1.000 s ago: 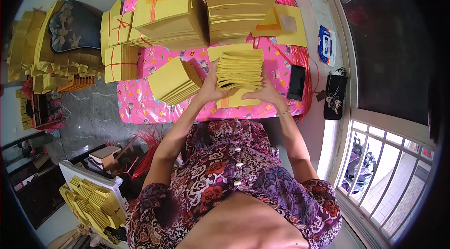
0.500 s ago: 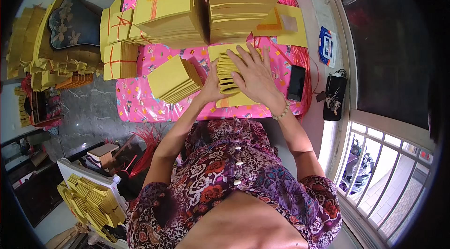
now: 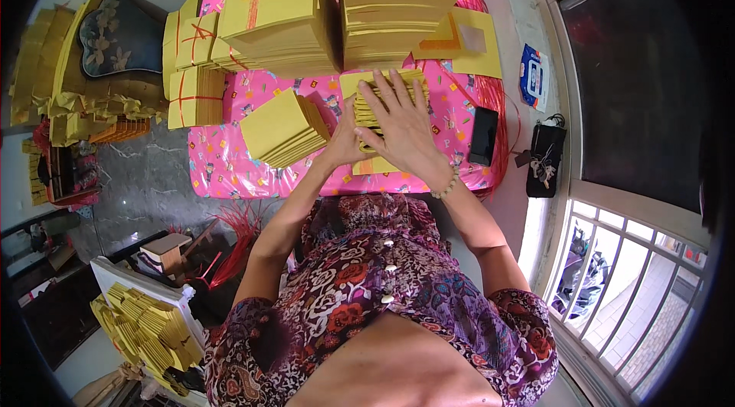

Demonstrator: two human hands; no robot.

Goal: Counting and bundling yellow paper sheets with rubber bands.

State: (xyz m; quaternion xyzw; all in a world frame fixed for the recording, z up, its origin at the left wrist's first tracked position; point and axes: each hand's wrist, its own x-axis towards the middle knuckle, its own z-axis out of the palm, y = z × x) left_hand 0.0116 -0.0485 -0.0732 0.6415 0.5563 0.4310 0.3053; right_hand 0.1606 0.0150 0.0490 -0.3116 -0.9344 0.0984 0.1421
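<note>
A bundle of folded yellow paper sits before me on a flat yellow sheet, its looped folds showing between my hands. My left hand grips the bundle's left side, with part of its fingers hidden behind the paper. Across the top lies my right hand, flat with fingers spread, covering much of the bundle. A fanned pile of yellow paper rests just left of my left hand.
Tall yellow paper stacks fill the back of the pink patterned table cover. To the right lie a black phone and red plastic strips. Keys rest on a black pouch by the window, beside a blue-white packet.
My right hand has shifted slightly left and now lies flatter over the folded bundle. The bundle's loops look more pressed down. My left hand has stayed at its side.
</note>
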